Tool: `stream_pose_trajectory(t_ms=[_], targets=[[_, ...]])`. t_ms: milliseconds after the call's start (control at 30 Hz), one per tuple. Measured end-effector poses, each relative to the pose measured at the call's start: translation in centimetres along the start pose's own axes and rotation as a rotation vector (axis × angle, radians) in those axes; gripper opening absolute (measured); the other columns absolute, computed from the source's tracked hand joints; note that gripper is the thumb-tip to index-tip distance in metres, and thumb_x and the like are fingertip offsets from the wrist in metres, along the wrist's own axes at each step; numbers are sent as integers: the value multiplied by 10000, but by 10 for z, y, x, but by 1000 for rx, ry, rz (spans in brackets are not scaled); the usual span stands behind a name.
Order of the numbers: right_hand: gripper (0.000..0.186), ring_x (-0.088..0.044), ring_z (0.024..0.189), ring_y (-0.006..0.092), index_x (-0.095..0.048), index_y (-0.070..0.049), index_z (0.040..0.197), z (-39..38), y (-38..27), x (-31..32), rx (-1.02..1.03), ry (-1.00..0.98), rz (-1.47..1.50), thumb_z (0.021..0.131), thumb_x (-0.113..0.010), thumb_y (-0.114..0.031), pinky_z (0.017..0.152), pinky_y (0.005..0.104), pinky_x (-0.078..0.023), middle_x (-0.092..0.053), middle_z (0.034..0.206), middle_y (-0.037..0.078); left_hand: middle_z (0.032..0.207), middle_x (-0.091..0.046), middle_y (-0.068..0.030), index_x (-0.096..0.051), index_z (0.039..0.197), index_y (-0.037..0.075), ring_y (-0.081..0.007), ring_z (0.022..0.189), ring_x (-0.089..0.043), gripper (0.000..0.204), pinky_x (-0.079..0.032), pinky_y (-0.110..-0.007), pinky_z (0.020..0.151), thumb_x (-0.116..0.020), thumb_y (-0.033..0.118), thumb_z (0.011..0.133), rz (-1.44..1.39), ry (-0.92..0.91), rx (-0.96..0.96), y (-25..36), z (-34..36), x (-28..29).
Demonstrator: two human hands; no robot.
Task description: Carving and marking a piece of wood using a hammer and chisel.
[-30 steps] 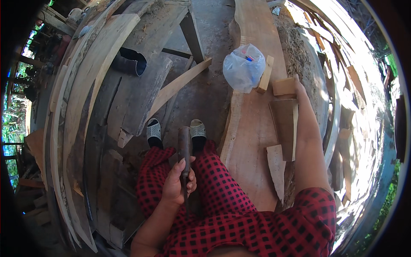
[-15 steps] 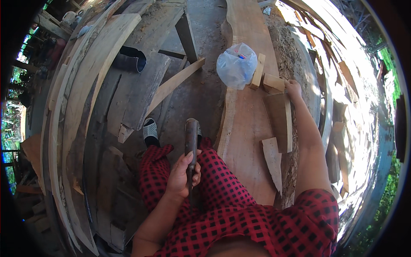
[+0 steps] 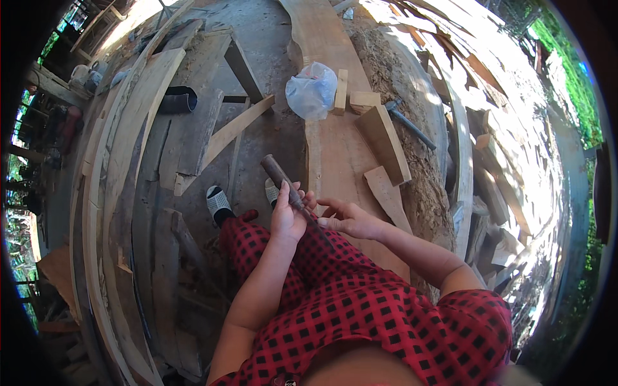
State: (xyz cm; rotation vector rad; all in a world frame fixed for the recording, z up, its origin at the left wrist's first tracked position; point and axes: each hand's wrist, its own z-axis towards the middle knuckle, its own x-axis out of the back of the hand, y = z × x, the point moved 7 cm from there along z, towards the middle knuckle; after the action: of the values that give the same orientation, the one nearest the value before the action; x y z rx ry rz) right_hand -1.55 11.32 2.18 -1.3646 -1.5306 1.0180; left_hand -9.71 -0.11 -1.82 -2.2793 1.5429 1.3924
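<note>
The tool [image 3: 277,172] looks matt, the plastic bag [image 3: 311,91] glossy.

Left hand [image 3: 288,220] grips a tool [image 3: 278,172] (dark, long); right hand [image 3: 351,220] nearby.

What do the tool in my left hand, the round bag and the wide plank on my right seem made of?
The tool in your left hand: dull, dark handle, perhaps wood or rusted metal; narrow dark shaft, likely steel by its thinness. The bag: thin plastic, from its cloudy, crinkled skin. The plank: bare wood, seemingly unvarnished, with tan colour and wavy natural edge.
</note>
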Motion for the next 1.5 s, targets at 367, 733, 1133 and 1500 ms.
stream_pose_trajectory(t_ms=[367, 733, 1133, 1500], targets=[[347, -611, 709, 171, -605, -40, 1117, 3, -25, -10, 178, 51, 206, 828, -674, -219, 669, 288, -496, -638, 770, 67, 687, -545, -41, -522, 1000, 68, -226, 679, -610, 443, -496, -359, 626, -466, 503, 931, 262, -36, 83, 8, -7, 5], [340, -530, 986, 291, -579, -127, 955, -9, -40, 26, 577, 279, -911, 650, -712, -195, 829, 422, -427, -561, 943, 70, 627, -587, -87, -540, 1013, 2, -244, 603, -637, 475, -515, -330, 511, -390, 451, 968, 556, -541, 545, -41, -45, -29], [337, -607, 937, 365, -554, -67, 959, -70, 39, 259, -263, 973, -663, 774, -624, -339, 781, 452, -469, -641, 949, 191, 1038, -629, -100, -591, 1130, -15, -165, 956, -588, 390, -468, -294, 845, -589, 303, 903, 1207, 515, -696, 172, -90, 187], [307, -607, 1023, 353, -579, -39, 1058, -53, 121, 296, -543, 786, -816, 772, -562, -150, 883, 433, -479, -629, 1081, 186, 1110, -603, -121, -535, 1179, -1, -220, 1002, -600, 440, -489, -366, 899, -452, 367, 952, 292, 309, -227, 46, -182, 151]])
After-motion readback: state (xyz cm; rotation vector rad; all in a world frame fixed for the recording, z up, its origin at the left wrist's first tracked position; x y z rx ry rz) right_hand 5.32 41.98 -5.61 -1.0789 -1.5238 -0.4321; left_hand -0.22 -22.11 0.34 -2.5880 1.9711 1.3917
